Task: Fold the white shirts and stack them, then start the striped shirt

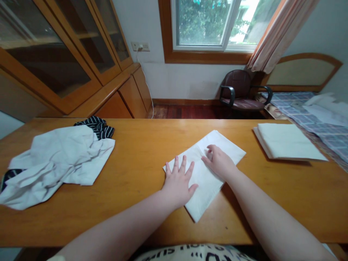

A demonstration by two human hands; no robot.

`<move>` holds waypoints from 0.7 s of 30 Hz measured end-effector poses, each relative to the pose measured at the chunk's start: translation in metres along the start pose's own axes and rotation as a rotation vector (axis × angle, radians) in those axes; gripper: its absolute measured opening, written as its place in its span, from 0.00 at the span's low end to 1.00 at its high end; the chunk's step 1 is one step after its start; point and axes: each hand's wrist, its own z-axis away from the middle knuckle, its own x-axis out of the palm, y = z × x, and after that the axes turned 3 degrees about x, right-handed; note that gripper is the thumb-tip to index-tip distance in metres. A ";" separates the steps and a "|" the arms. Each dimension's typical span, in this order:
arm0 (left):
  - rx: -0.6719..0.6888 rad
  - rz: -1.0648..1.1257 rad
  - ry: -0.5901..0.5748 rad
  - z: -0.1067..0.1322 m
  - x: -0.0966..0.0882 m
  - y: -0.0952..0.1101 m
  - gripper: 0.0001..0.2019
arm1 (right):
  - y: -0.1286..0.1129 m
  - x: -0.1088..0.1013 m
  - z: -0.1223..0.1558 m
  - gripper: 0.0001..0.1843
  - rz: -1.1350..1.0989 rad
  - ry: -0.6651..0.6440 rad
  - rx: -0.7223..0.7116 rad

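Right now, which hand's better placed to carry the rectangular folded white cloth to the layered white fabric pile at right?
Probably the right hand: nearer the layered white fabric pile, curled over the rectangular folded white cloth. The left hand lies spread, farther from the pile.

The left hand [179, 185] lies flat on folded white cloth [203, 181]; the right hand [219, 164] curls over it. On the counter [133, 159], crumpled fabric [63, 154] lies left, a folded stack [288, 141] right.

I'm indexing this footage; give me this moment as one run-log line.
left hand: spread on folded white cloth; right hand: curled over it; far left: crumpled white cloth; far right: folded white bundle
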 end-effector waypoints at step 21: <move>0.642 0.052 0.048 0.009 -0.004 0.000 0.26 | 0.006 0.017 -0.014 0.26 -0.115 -0.063 -0.180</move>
